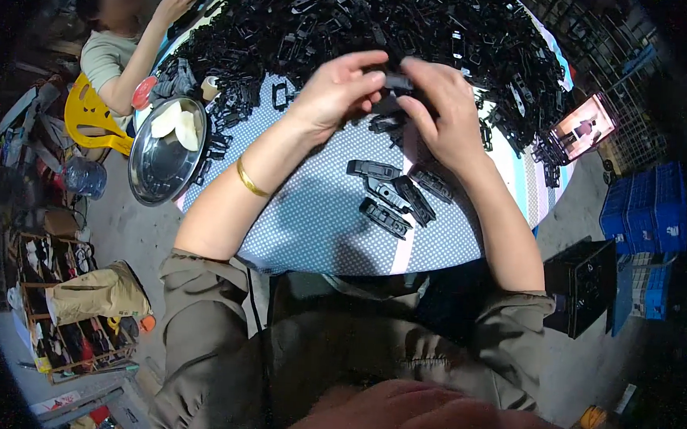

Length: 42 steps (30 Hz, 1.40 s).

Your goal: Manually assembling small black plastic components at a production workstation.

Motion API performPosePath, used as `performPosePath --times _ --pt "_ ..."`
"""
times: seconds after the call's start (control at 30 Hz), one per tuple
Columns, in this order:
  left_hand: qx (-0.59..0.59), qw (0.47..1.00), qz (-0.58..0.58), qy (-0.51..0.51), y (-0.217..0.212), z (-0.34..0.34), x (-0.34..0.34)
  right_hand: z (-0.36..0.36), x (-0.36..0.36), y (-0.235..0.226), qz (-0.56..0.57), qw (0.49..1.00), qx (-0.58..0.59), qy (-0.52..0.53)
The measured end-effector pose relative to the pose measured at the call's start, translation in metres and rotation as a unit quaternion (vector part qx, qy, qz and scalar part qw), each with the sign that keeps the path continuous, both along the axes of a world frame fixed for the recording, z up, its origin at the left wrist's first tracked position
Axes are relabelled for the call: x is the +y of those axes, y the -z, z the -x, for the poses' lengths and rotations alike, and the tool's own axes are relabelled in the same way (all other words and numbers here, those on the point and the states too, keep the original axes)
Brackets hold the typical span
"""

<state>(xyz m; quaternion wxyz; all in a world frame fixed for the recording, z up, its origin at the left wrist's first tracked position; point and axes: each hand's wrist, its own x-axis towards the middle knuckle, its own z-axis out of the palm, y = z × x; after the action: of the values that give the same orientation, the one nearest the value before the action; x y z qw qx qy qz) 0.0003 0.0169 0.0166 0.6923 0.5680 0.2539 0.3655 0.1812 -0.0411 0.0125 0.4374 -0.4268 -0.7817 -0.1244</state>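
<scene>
One blurred dark piece (398, 82) is sitting between the left grip (338, 90) and right grip (446, 103); whether either is closing on it, one cannot tell. Five black parts (415, 200) are lying on the desk (305, 205) nearer the body than both grips; one heap (353, 28) is spreading beyond.

**Head fisheye looking down over counter (305, 205)**

Left camera of a head-worn pair is sitting above, facing down and forward. Left hand (336, 91) and right hand (445, 107) are showing at close range, upper centre; sleeves (205, 339) are entering from below. Wide lens is curving the counter edge, taking in floor (129, 234) on both sides, going black at the rim.
</scene>
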Motion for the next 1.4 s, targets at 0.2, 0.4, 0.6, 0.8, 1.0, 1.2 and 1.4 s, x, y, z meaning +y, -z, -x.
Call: performPosePath --times 0.2,0.4,0.6,0.8,1.0,1.2,1.4 --pt "0.004 0.986 0.096 -0.134 -0.008 0.021 0.011 0.01 -0.006 0.007 0.157 0.985 -0.063 -0.022" --pt "0.038 0.99 0.051 -0.127 -0.006 0.011 0.009 0.008 -0.002 0.013 0.105 0.988 -0.101 -0.055" --pt "0.037 0.996 0.05 -0.056 -0.002 -0.005 -0.013 0.003 -0.001 0.003 0.182 0.956 0.226 -0.038" --pt "0.03 0.998 0.061 -0.008 0.004 -0.01 -0.018 -0.001 0.001 0.01 0.204 0.958 0.198 -0.038" --pt "0.043 0.998 0.029 -0.017 0.009 -0.009 -0.022 0.005 -0.001 0.009 0.187 0.972 0.136 -0.032" --pt "0.048 0.999 0.0 -0.014 0.012 -0.013 -0.022 0.01 -0.005 0.007 0.118 0.987 0.105 0.009" --pt "0.027 0.997 0.074 0.014 0.007 -0.012 -0.026 0.008 -0.004 0.006 0.041 0.992 0.117 -0.006"
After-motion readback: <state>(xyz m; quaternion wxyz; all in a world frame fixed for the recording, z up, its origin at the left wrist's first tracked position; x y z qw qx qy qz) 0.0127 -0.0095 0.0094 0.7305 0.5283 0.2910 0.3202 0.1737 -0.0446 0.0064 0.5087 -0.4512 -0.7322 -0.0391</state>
